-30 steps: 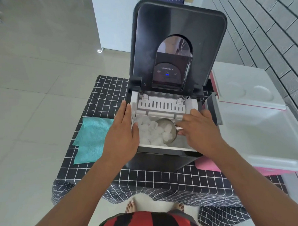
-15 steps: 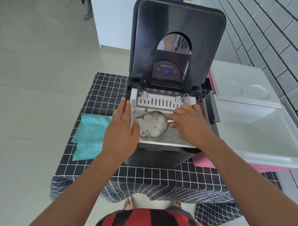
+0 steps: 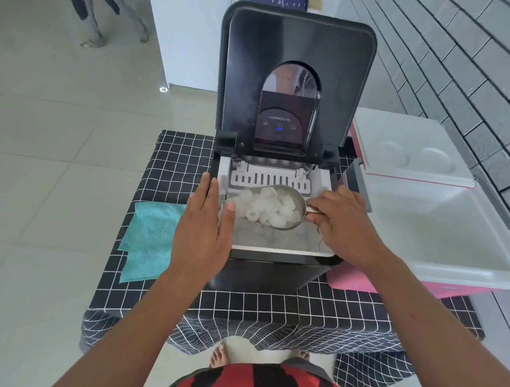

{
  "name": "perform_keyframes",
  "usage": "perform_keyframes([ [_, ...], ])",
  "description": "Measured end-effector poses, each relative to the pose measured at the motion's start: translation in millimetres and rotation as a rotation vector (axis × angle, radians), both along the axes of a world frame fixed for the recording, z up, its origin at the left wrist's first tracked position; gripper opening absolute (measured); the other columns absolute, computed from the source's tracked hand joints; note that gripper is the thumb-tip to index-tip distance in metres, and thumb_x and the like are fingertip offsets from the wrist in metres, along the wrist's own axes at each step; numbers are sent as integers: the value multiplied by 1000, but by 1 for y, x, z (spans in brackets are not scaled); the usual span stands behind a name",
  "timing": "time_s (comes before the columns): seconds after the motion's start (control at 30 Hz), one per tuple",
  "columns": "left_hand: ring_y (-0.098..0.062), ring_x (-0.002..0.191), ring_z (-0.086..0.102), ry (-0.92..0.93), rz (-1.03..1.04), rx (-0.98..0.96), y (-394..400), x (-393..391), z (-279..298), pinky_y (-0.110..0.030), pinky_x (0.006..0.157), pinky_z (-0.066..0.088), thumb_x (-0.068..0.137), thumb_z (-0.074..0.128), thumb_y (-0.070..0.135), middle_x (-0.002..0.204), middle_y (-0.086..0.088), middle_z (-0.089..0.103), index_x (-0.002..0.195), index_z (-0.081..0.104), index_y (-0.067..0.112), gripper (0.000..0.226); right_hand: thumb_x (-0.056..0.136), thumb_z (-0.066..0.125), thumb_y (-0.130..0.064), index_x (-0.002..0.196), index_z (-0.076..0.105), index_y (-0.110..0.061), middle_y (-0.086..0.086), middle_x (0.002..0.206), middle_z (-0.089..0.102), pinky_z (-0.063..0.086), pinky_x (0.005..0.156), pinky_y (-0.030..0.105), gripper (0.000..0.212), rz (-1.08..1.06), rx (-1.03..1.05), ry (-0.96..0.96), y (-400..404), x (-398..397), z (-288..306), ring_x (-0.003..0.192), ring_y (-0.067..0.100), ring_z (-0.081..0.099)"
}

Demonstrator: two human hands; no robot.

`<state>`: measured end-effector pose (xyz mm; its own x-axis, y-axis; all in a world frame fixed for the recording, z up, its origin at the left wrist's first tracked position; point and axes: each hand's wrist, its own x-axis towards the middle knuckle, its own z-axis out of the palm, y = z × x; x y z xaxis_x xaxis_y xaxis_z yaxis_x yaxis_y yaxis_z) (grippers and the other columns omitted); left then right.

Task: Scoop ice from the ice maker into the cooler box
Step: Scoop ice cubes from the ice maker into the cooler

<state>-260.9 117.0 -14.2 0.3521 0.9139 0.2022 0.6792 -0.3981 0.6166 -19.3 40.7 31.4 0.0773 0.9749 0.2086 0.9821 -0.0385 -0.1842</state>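
Teal cloth lies on the checked tablecloth.

Home: tiled floor, tablecloth-covered table.

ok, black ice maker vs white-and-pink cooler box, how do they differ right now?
The black ice maker stands centred on the checked cloth; the white-and-pink cooler box sits to its right. The ice maker's lid stands upright; the cooler's lies folded back. Ice shows only at the ice maker, in the metal scoop; the cooler looks empty. Both are open.
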Motion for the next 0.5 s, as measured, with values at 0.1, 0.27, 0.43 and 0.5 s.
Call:
perform_keyframes([
  [0.1, -12, 149, 16, -15, 14, 9, -1, 0, 1, -36, 114, 27, 100, 13, 62, 164, 8, 11, 156, 22, 19, 71, 88, 63, -26, 103, 69, -17, -8, 89, 59, 35, 87, 39, 18, -8, 37, 60, -4, 4, -1, 89, 14, 37],
  [0.27, -13, 149, 20, -4, 37, 6, -2, 1, 2, -41, 115, 32, 100, 16, 62, 164, 7, 15, 155, 26, 19, 70, 87, 63, -25, 105, 69, -15, -7, 94, 59, 38, 87, 40, 21, -38, 54, 119, -9, 15, -2, 96, 16, 41],
  [0.43, -21, 149, 19, 80, 33, 22, -4, 1, 11, -47, 118, 27, 100, 22, 57, 163, -2, 18, 153, 29, 11, 71, 85, 67, -18, 95, 68, -12, -6, 100, 54, 36, 88, 33, 12, -12, 104, 163, -18, 25, 4, 94, 15, 42],
  [0.5, -23, 149, 19, 95, 32, 56, -7, 6, 17, -47, 118, 25, 100, 27, 53, 163, -4, 20, 152, 32, 9, 68, 85, 66, -16, 97, 67, -11, -4, 101, 54, 38, 87, 34, 12, -15, 109, 161, -22, 33, 9, 92, 14, 41],
])
